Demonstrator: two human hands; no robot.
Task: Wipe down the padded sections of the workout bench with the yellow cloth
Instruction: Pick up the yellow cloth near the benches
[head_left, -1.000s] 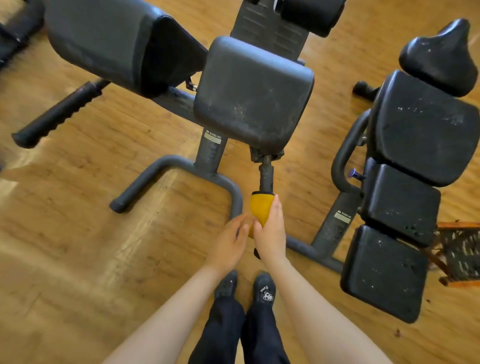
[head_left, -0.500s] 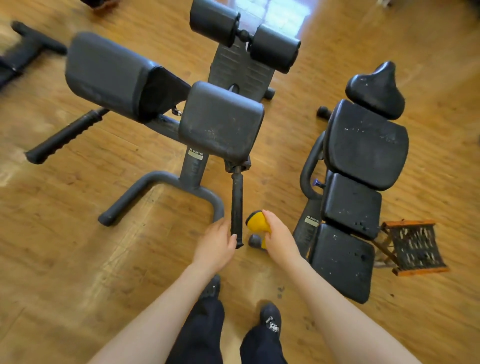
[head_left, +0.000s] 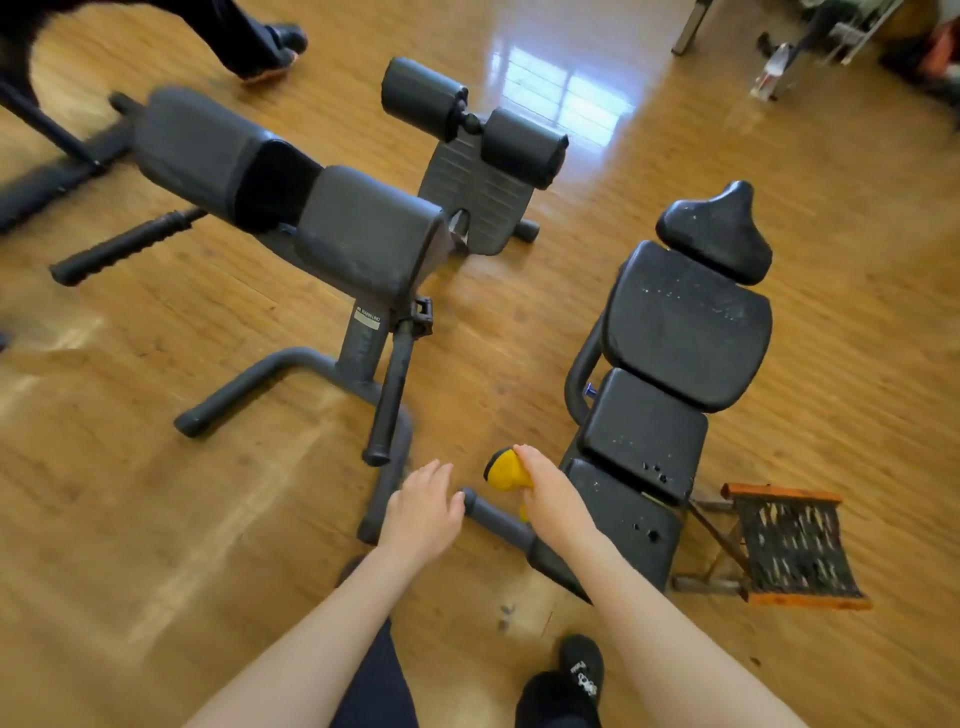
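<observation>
My right hand (head_left: 553, 493) grips the bunched yellow cloth (head_left: 506, 470) low in the middle, just left of the black padded bench (head_left: 685, 322) that lies to my right with several cushions. My left hand (head_left: 423, 512) hangs beside it with relaxed fingers and holds nothing, close to the end of a grey floor bar (head_left: 493, 514). The grey hyperextension bench (head_left: 369, 228) with two thick pads stands ahead on the left; its black handle (head_left: 389, 395) points down toward my hands.
A small wooden stool (head_left: 789, 540) with a woven seat sits right of the black bench. Two foam rollers (head_left: 472, 124) and a footplate stand at the back. Another person's leg and shoe (head_left: 260, 41) are at the top left. Wooden floor all around.
My left hand has let go of the black handle and drawn back. My right hand came off that handle with the cloth and moved right. The view has pulled back and up.
</observation>
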